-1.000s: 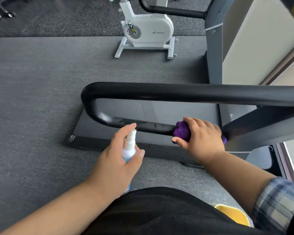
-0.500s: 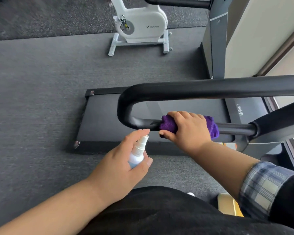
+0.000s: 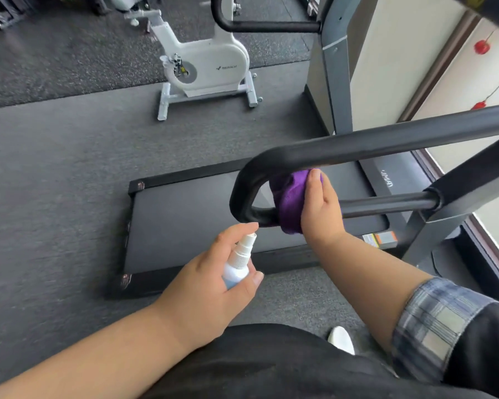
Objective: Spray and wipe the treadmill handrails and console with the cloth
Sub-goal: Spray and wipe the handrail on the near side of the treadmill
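Carpet (image 3: 55, 174), dark grey, fills the floor, with a speckled rubber mat (image 3: 55, 53) beyond it at eleven o'clock. At twelve o'clock stands a white bike (image 3: 211, 67) on its white feet. The treadmill deck (image 3: 185, 220) lies black and flat at centre, its far corner at ten o'clock. A grey upright (image 3: 333, 82) rises at one o'clock against a cream wall (image 3: 392, 67), and red ornaments (image 3: 481, 46) hang at two o'clock.

The handrail (image 3: 386, 145) sweeps in from three o'clock, bends in a black loop at centre and runs back along a thinner lower bar. Right hand (image 3: 319, 208) is inside that loop, fingers pointing up, pressing the purple cloth (image 3: 288, 197) against the bend; the cloth is bunched between the upper rail and the lower bar. Plaid cuff (image 3: 432, 321) is pushed up the forearm at four o'clock.

Left hand (image 3: 211, 286), at six o'clock, grips the bottle (image 3: 238, 266), forefinger on top of the white nozzle, thumb across the body. Nozzle points toward the loop, just beside the cloth. A white shoe (image 3: 342, 339) peeks out at five o'clock.
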